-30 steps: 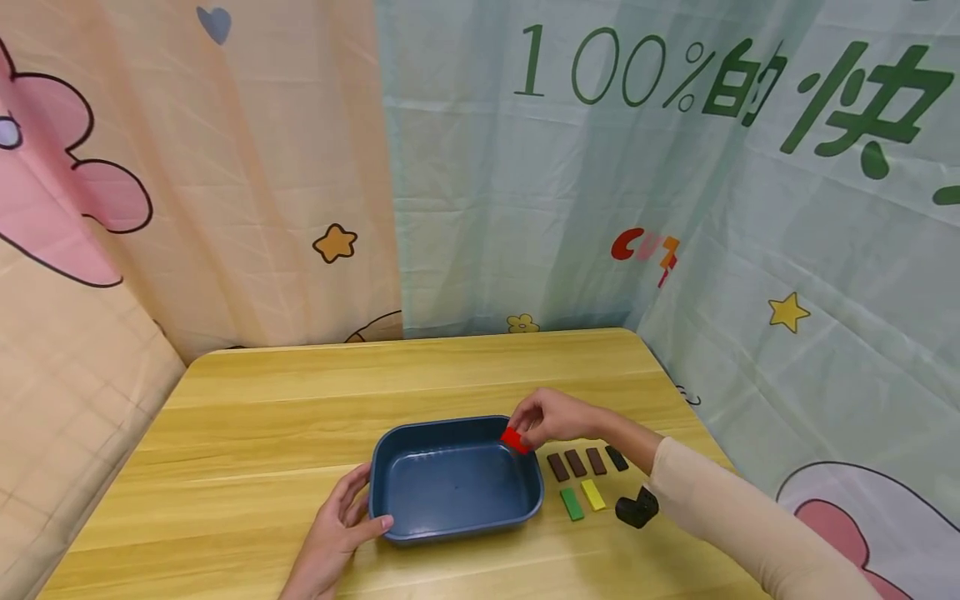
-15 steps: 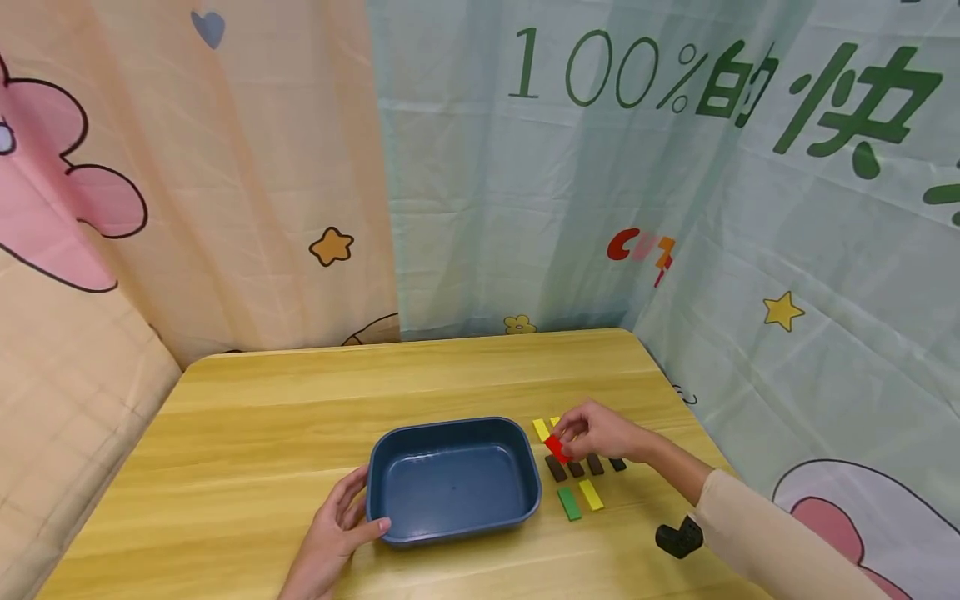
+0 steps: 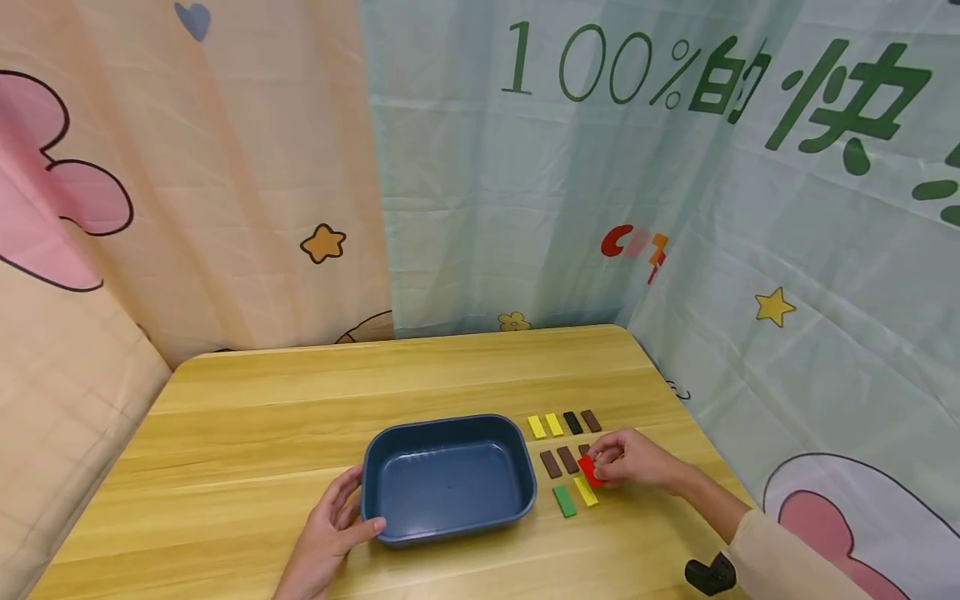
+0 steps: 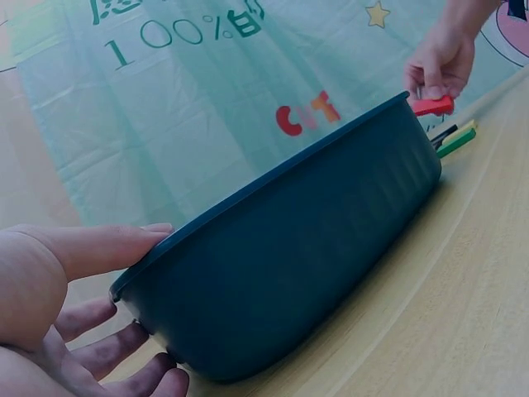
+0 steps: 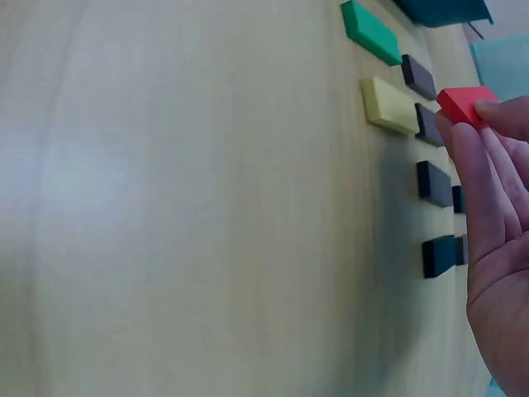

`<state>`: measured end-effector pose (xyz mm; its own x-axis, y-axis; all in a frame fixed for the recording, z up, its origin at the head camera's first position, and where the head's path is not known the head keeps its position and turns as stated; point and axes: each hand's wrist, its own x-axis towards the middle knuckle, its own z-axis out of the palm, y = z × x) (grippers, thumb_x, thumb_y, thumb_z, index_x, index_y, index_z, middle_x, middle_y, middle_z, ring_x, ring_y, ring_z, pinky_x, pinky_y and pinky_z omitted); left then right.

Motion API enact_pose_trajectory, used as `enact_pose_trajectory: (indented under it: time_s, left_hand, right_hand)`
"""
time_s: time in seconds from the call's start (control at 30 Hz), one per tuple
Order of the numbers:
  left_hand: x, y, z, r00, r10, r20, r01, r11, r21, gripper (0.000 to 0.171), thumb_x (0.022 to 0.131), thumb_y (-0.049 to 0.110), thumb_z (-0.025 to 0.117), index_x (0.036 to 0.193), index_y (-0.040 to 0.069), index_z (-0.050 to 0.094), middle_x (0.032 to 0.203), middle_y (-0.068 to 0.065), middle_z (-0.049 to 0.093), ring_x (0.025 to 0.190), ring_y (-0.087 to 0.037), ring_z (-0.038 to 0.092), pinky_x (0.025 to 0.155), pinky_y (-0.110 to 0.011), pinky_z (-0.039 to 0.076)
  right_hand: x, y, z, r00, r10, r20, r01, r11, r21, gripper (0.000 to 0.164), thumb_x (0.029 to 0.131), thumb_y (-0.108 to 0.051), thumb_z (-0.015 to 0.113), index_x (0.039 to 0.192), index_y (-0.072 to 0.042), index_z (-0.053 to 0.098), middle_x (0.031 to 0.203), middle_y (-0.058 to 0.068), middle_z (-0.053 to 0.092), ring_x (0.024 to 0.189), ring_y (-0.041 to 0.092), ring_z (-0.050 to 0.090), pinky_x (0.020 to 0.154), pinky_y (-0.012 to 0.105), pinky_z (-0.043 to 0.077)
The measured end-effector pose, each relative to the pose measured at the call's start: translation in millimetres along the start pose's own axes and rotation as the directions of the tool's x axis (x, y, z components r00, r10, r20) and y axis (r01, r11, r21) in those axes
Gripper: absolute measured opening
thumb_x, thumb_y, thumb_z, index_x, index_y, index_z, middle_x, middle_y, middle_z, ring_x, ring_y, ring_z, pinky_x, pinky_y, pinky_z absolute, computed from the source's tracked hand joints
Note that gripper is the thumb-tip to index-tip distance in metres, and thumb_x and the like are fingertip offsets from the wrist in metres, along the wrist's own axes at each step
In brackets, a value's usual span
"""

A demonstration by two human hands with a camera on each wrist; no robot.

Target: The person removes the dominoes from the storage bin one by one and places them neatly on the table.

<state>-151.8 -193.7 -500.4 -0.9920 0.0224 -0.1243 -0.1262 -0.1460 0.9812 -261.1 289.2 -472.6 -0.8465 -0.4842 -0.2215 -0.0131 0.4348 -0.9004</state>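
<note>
A blue rectangular tub (image 3: 450,496) sits on the table. At its left end my left hand (image 3: 324,532) holds it, thumb over the rim and fingers curled against the outer wall (image 4: 281,256). My right hand (image 3: 637,461) pinches a small red block (image 3: 590,472) between thumb and fingers. In the head view it overlaps a brown block and a yellow block (image 3: 587,493); the right wrist view shows the red block (image 5: 464,106) raised off the tabletop. A green block (image 3: 564,501) lies left of that yellow one.
Behind lie two yellow blocks, one of them the leftmost yellow block (image 3: 536,427), a black block (image 3: 573,422) and a brown block (image 3: 592,420). Dark brown blocks (image 3: 551,464) form the middle row. A black device (image 3: 710,575) is at the right wrist. Printed curtains (image 3: 480,183) stand behind the table.
My right hand has carried the red block from the tub's right rim rightward and forward-down over the block rows, uncovering the back row. My left hand stays on the tub.
</note>
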Motion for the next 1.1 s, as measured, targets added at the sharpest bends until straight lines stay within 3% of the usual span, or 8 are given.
enact_pose_trajectory:
  time_s: [0.27,0.53,0.87,1.1]
  left_hand:
    - [-0.7,0.7,-1.1,1.0,-0.014,0.003,0.014,1.0,0.015,0.083,0.089,-0.008,0.076,0.157,-0.001,0.029,0.162,-0.024,0.031,0.148,-0.044,0.029,0.094,-0.012,0.044]
    - [-1.0,4.7,-3.1,0.999,-0.037,-0.013,0.037,0.999,0.026,0.084,0.088,-0.004,0.078,0.157,0.003,0.031,0.162,-0.021,0.031,0.147,-0.041,0.031,0.092,-0.011,0.044]
    - [-2.4,2.4,-2.8,0.999,-0.034,-0.012,0.034,0.999,0.024,0.084,0.089,-0.005,0.076,0.158,0.002,0.029,0.162,-0.023,0.03,0.147,-0.042,0.031,0.094,-0.012,0.044]
    - [-1.7,5.8,-4.8,0.999,-0.042,-0.024,0.043,0.999,0.03,0.084,0.088,-0.004,0.078,0.157,0.004,0.031,0.162,-0.019,0.031,0.147,-0.038,0.031,0.093,-0.012,0.045]
  right_hand:
    - [-18.0,20.8,0.7,0.997,0.075,-0.036,-0.073,0.996,0.057,0.021,0.092,0.001,0.073,0.109,0.011,0.067,0.089,0.012,0.072,0.082,0.025,0.071,0.072,0.039,0.063]
    - [-17.5,15.8,7.4,0.992,0.056,-0.112,-0.067,0.993,-0.1,0.02,0.089,-0.003,0.076,0.104,0.01,0.07,0.08,0.01,0.072,0.065,0.025,0.07,0.063,0.036,0.062]
    - [-16.8,-1.4,15.5,0.946,0.201,-0.253,-0.243,0.959,-0.146,0.01,0.084,0.003,0.081,0.089,0.004,0.072,0.074,0.01,0.07,0.06,0.021,0.069,0.058,0.034,0.061]
    - [-12.3,-4.0,18.9,0.929,0.231,-0.29,-0.293,0.936,-0.195,0.013,0.083,0.004,0.082,0.079,0.0,0.071,0.07,0.008,0.068,0.059,0.018,0.068,0.057,0.03,0.06]
